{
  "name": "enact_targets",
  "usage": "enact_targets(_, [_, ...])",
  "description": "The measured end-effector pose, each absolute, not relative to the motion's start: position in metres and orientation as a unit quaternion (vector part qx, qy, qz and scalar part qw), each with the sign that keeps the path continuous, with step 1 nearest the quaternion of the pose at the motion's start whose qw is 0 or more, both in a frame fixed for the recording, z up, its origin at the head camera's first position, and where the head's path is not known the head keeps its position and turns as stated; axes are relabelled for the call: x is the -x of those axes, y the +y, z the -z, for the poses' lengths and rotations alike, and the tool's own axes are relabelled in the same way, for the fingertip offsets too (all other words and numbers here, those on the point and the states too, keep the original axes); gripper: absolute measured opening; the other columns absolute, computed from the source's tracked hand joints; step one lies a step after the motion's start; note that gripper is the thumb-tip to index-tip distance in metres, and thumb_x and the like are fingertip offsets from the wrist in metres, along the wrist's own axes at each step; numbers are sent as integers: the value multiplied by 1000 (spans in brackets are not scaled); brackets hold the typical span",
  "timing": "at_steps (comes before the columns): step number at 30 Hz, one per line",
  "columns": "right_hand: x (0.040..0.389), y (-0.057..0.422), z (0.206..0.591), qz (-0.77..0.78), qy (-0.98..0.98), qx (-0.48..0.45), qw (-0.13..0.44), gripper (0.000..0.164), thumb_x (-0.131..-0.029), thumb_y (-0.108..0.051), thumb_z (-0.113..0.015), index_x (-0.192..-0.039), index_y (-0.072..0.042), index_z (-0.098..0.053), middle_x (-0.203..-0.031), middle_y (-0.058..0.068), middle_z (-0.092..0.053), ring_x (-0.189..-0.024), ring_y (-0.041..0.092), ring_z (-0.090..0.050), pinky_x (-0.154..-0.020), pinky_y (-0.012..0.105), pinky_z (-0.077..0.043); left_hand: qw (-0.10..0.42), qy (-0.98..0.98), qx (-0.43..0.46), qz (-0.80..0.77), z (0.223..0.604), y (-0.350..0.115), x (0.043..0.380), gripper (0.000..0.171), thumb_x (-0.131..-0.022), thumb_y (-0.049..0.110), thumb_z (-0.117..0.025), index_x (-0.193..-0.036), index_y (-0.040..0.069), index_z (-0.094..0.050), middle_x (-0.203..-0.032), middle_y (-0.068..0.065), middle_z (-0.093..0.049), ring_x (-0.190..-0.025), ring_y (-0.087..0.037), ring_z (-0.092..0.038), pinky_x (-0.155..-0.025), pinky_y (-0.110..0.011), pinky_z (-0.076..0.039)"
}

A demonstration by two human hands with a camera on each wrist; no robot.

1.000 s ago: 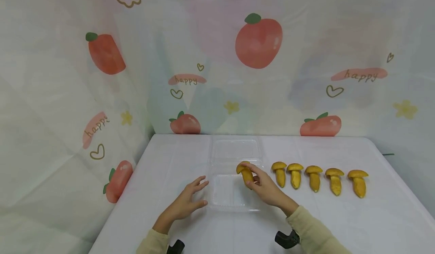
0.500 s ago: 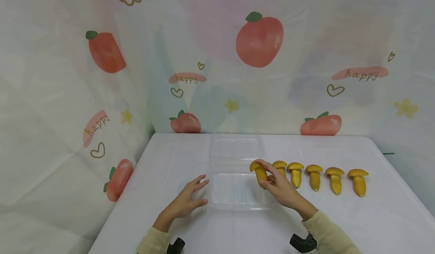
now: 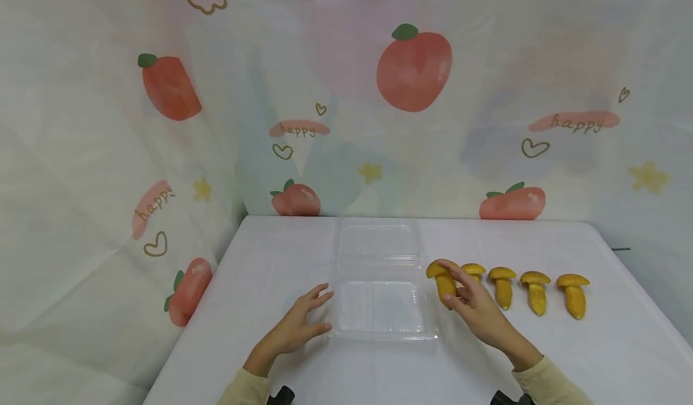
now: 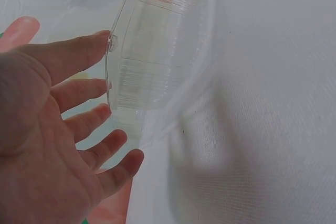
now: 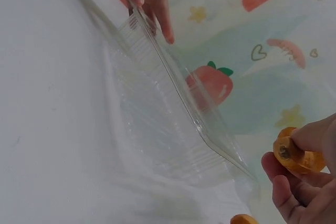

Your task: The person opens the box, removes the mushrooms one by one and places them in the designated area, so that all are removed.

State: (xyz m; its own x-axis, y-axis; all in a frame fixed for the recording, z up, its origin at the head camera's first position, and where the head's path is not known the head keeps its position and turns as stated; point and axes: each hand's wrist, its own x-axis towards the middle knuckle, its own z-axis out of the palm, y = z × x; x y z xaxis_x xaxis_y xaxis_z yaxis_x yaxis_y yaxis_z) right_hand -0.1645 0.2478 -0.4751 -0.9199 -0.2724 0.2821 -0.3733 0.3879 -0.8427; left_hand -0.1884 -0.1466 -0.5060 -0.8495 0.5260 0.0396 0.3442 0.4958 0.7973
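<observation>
A clear plastic clamshell box [image 3: 379, 306] lies on the table with its lid [image 3: 377, 241] folded back. My left hand [image 3: 296, 324] is at the box's left side, fingers spread; in the left wrist view the thumb [image 4: 84, 55] meets the rim. My right hand [image 3: 482, 315], right of the box, pinches a yellow mushroom [image 3: 445, 284] by its cap and stem, cap upward. In the right wrist view the stem end of this mushroom [image 5: 286, 152] faces the camera. Behind the right hand, another mushroom [image 3: 474, 269] is partly covered.
Further right, more yellow mushrooms stand in a row: one [image 3: 503, 287], another [image 3: 536, 293] and the rightmost one [image 3: 573, 296]. A white cloth covers the table [image 3: 373, 372]. A fruit-printed curtain [image 3: 460, 92] hangs behind and along the left.
My right hand has moved rightward with the mushroom, from over the box to beside it. The leftmost mushroom of the row is now out of sight behind the held one. The left hand stays put.
</observation>
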Motion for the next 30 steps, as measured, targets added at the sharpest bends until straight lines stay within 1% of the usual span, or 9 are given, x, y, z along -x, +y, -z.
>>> enact_targets(6, [159, 261, 474, -516, -830, -192, 88, 57, -100, -1, -58, -153, -4, -38, -156, 16, -39, -131, 50, -41, -76, 20, -57, 105, 858, -253, -435, 506, -147, 189, 66, -94, 19, -70, -151, -1, -44, -165, -21, -28, -149, -52, -25, -115, -73, -24])
enact_targets(10, [155, 273, 474, -504, -840, -173, 102, 58, -100, -2, -59, -154, -6, -38, -154, 0, -41, -132, 47, -41, -78, 16, -55, 107, 857, -249, -438, 506, -146, 189, 66, -94, 20, -70, -151, 0, -44, -166, -20, -27, -150, -51, -24, -116, -73, -24])
enact_targets(17, [150, 296, 477, -477, -860, -142, 111, 57, -100, -5, -60, -154, -8, -39, -154, 8, -41, -130, 59, -39, -85, 6, -48, 110, 859, -243, -437, 503, -145, 187, 66, -93, 18, -70, -151, 0, -44, -166, -20, -27, -151, -51, -21, -116, -74, -21])
enact_targets(20, [148, 307, 480, -473, -864, -132, 112, 58, -100, -5, -60, -154, -8, -38, -155, -3, -38, -130, 57, -39, -83, 7, -49, 106, 861, -245, -434, 502, -144, 187, 66, -93, 18, -71, -151, 0, -44, -165, -21, -28, -150, -52, -22, -115, -74, -22])
enact_targets(22, [146, 314, 481, -467, -870, -121, 106, 59, -101, -6, -60, -155, -10, -37, -155, -5, -37, -133, 48, -42, -79, 10, -52, 104, 861, -247, -432, 502, -144, 186, 66, -93, 18, -71, -151, 0, -44, -165, -22, -28, -150, -53, -22, -115, -74, -22])
enact_targets(25, [144, 324, 484, -456, -875, -117, 112, 60, -100, -5, -61, -155, -10, -38, -150, -17, -39, -134, 9, -49, -74, 15, -54, 105, 861, -248, -431, 501, -144, 186, 66, -93, 18, -71, -151, 0, -44, -165, -22, -28, -150, -53, -22, -115, -74, -22])
enact_targets(27, [143, 330, 486, -446, -880, -113, 121, 61, -99, -5, -61, -155, -12, -38, -149, -17, -42, -124, -14, -41, -72, 14, -53, 105, 861, -248, -431, 501, -144, 186, 66, -93, 18, -71, -151, 1, -44, -165, -22, -28, -150, -53, -22, -115, -74, -22])
enact_targets(29, [142, 336, 489, -436, -884, -107, 135, 61, -99, -3, -62, -154, -11, -39, -146, -23, -40, -124, -17, -40, -77, 7, -49, 105, 861, -248, -431, 501, -144, 186, 66, -93, 18, -71, -151, 0, -44, -165, -21, -28, -150, -53, -22, -115, -74, -22])
enact_targets(30, [142, 339, 490, -433, -886, -100, 137, 61, -99, -3, -62, -155, -11, -39, -147, -21, -40, -130, -6, -44, -79, 3, -46, 104, 862, -248, -430, 502, -144, 186, 66, -93, 18, -71, -151, 1, -44, -165, -22, -29, -150, -53, -22, -115, -75, -22])
